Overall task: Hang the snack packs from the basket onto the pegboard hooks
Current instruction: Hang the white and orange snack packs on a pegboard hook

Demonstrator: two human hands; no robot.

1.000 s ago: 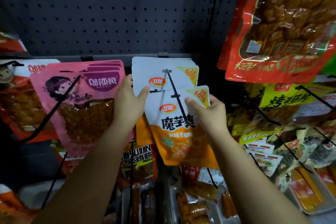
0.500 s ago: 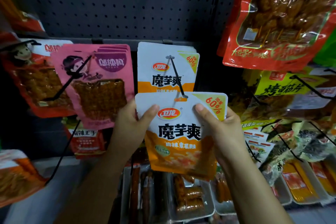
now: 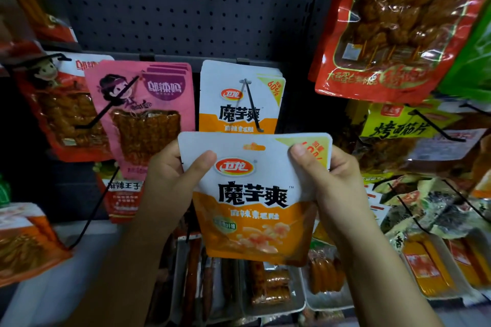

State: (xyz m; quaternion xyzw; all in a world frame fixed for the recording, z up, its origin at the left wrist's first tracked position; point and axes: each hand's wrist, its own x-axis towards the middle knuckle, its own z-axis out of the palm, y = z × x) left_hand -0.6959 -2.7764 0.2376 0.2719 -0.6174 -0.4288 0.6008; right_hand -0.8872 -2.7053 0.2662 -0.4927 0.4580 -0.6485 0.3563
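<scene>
I hold a white and orange snack pack (image 3: pixel 255 199) upright in front of the pegboard (image 3: pixel 172 2). My left hand (image 3: pixel 172 180) grips its upper left edge, thumb on the front. My right hand (image 3: pixel 332 180) grips its upper right corner, thumb over the yellow label. The pack's hang hole sits just below the tip of a metal hook (image 3: pixel 253 109). Several identical packs (image 3: pixel 239 98) hang on that hook behind it. No basket is in view.
Pink packs (image 3: pixel 148 119) and red packs (image 3: pixel 58 109) hang to the left on black hooks. A large red pack (image 3: pixel 398 26) hangs at the upper right, yellow packs (image 3: pixel 403 130) below it. White trays (image 3: pixel 273 300) of sausage snacks line the shelf underneath.
The pack in my hands has come down and toward me, off the hook's tip. One second ago it sat higher, with the hook across its top.
</scene>
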